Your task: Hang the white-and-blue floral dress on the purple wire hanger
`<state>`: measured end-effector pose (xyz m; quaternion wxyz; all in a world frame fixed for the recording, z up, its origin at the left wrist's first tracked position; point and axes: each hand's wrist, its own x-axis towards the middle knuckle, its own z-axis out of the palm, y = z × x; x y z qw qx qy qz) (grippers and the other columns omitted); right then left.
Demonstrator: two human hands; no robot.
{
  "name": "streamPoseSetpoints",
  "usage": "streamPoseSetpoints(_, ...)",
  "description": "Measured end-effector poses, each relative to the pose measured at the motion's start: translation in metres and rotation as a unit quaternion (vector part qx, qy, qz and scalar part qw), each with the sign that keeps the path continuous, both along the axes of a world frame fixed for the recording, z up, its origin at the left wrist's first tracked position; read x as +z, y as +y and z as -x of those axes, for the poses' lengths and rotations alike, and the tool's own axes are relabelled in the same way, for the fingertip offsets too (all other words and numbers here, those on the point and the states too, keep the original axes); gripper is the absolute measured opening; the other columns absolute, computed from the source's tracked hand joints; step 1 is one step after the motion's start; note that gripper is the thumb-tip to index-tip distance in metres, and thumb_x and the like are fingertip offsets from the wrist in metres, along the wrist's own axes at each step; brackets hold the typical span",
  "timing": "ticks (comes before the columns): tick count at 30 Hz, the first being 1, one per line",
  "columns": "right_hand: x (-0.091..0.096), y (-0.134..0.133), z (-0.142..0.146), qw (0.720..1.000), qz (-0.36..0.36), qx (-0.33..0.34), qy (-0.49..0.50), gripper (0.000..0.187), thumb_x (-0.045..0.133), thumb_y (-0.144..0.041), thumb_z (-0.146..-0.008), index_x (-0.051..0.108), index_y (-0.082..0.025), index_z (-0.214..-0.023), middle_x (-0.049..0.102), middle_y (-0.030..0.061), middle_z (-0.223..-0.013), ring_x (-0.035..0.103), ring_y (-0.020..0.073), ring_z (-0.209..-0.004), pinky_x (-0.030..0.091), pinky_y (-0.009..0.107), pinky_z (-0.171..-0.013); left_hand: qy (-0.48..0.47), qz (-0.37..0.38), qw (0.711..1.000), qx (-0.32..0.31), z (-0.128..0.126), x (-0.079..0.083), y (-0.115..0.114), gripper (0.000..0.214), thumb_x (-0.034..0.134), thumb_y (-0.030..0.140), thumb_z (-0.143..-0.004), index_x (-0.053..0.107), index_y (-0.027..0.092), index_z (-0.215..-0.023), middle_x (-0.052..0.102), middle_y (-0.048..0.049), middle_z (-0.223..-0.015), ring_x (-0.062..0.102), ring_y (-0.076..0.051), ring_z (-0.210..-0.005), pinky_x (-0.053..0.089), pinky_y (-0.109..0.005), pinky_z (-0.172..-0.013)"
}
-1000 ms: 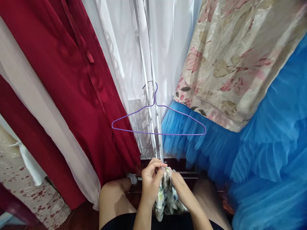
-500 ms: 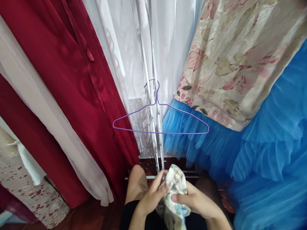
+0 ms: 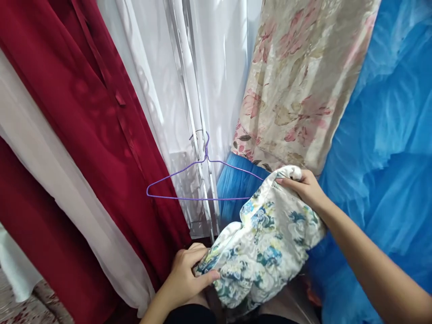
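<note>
Between my hands a white garment (image 3: 266,247) with blue and yellow floral print is stretched out at a slant, its right end higher. My left hand (image 3: 189,270) pinches its lower left end, thumb on the near face. At the upper right corner, my right hand (image 3: 303,186) grips the cloth between thumb and fingers. Which kind of garment it is I cannot tell. Behind it hangs a purple wire hanger (image 3: 175,198), hooked at a pale upright pole; the garment covers its right end.
Dark red cloth (image 3: 111,135) and a pale sheer panel (image 3: 67,171) hang at the left. White fabric (image 3: 222,67) hangs behind the hanger. On the right are a beige floral cloth (image 3: 297,90) and blue ruffled tulle (image 3: 381,202). My knees are below.
The garment was bunched in both hands low in my lap; now it is spread wide. My right hand has moved up and right, my left hand to the left. The view has shifted.
</note>
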<state>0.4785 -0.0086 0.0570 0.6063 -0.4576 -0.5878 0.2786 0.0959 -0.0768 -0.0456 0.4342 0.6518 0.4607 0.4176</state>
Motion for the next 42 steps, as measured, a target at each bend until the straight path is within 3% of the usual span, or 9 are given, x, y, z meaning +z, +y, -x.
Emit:
streamPoseSetpoints(6, 0.015, 0.059, 0.014, 0.997, 0.003, 0.069, 0.035, 0.034, 0.086, -0.044, -0.066, 0.069, -0.015, -0.073, 0.067, -0.0011, -0.067, 0.056, 0.0124, -0.060, 0.045, 0.023, -0.057, -0.117, 0.011, 0.989, -0.089, -0.012, 0.029, -0.001, 0.049, 0.083, 0.051, -0.069, 0.074, 0.016, -0.102, 0.066, -0.0077, -0.084, 0.060, -0.025, -0.080, 0.048, -0.030, -0.068)
streamPoseSetpoints(12, 0.014, 0.080, 0.058, 0.962, 0.178, 0.202, 0.054, 0.037, 0.084, -0.046, -0.071, 0.072, -0.012, -0.076, 0.074, 0.0080, -0.069, 0.065, 0.0182, -0.054, 0.051, 0.026, -0.048, -0.186, -0.024, 0.981, -0.058, 0.010, 0.070, -0.005, 0.036, 0.078, 0.047, -0.078, 0.071, 0.016, -0.095, 0.065, -0.0073, -0.079, 0.061, -0.022, -0.073, 0.048, -0.028, -0.064)
streamPoseSetpoints(17, 0.019, 0.076, 0.066, 0.950, 0.186, 0.215, 0.131, 0.029, 0.088, -0.029, -0.064, 0.074, -0.014, -0.084, 0.076, 0.0072, -0.073, 0.070, 0.0199, -0.059, 0.057, 0.028, -0.053, 0.061, -0.156, 0.986, -0.007, 0.062, 0.100, 0.017, 0.026, 0.073, 0.045, -0.082, 0.069, 0.019, -0.078, 0.063, -0.0052, -0.076, 0.057, -0.021, -0.072, 0.047, -0.031, -0.068)
streamPoseSetpoints(21, 0.025, 0.080, 0.057, 0.945, 0.218, 0.219, 0.109, 0.026, 0.088, -0.024, -0.059, 0.075, -0.013, -0.079, 0.076, 0.0092, -0.073, 0.069, 0.0217, -0.056, 0.056, 0.029, -0.048, 0.375, -0.252, 0.892, 0.039, 0.109, 0.100, 0.055, 0.023, 0.070, 0.046, -0.084, 0.075, 0.024, -0.078, 0.068, -0.0066, -0.085, 0.059, -0.026, -0.089, 0.040, -0.044, -0.100)
streamPoseSetpoints(26, 0.028, 0.084, 0.058, 0.943, 0.230, 0.227, 0.076, 0.024, 0.086, -0.020, -0.059, 0.076, -0.016, -0.080, 0.078, 0.0088, -0.078, 0.070, 0.0221, -0.061, 0.057, 0.028, -0.049, 0.474, -0.279, 0.823, 0.143, 0.141, 0.115, 0.088, 0.023, 0.054, 0.039, -0.093, 0.072, 0.026, -0.099, 0.071, -0.0088, -0.102, 0.057, -0.030, -0.108, 0.035, -0.049, -0.104)
streamPoseSetpoints(29, 0.029, 0.078, 0.065, 0.945, 0.216, 0.232, 0.080, 0.030, 0.088, -0.024, -0.059, 0.078, -0.014, -0.086, 0.079, 0.0095, -0.082, 0.073, 0.0231, -0.067, 0.059, 0.028, -0.055, 0.468, -0.328, 0.791, 0.216, 0.132, 0.143, 0.103, 0.020, 0.050, 0.029, -0.092, 0.068, 0.023, -0.101, 0.070, -0.0113, -0.114, 0.054, -0.033, -0.118, 0.036, -0.050, -0.104)
streamPoseSetpoints(33, 0.022, 0.062, 0.072, 0.942, 0.212, 0.249, 0.077, 0.037, 0.091, -0.030, -0.061, 0.078, -0.013, -0.091, 0.078, 0.0094, -0.083, 0.074, 0.0247, -0.075, 0.061, 0.030, -0.063, 0.342, -0.341, 0.858, 0.174, 0.095, 0.166, 0.123, 0.025, 0.045, 0.024, -0.094, 0.061, 0.022, -0.113, 0.068, -0.0095, -0.123, 0.060, -0.028, -0.113, 0.043, -0.040, -0.099)
streamPoseSetpoints(36, 0.008, 0.047, 0.068, 0.944, 0.194, 0.260, 0.054, 0.040, 0.090, -0.032, -0.065, 0.076, -0.015, -0.098, 0.079, 0.0079, -0.090, 0.074, 0.0241, -0.080, 0.059, 0.029, -0.067, 0.275, -0.309, 0.898, 0.151, 0.067, 0.159, 0.133, 0.035, 0.053, 0.029, -0.092, 0.052, 0.022, -0.126, 0.062, -0.0098, -0.133, 0.064, -0.022, -0.097, 0.046, -0.035, -0.091)
streamPoseSetpoints(42, -0.017, 0.023, 0.040, 0.960, 0.196, 0.198, 0.035, 0.045, 0.076, -0.063, -0.076, 0.074, -0.018, -0.085, 0.074, 0.0060, -0.076, 0.068, 0.0216, -0.067, 0.054, 0.030, -0.059, 0.226, -0.342, 0.879, 0.242, 0.044, 0.138, 0.134, 0.016, 0.055, 0.029, -0.090, 0.058, 0.019, -0.103, 0.069, -0.0064, -0.104, 0.059, -0.016, -0.075, 0.043, -0.028, -0.075)
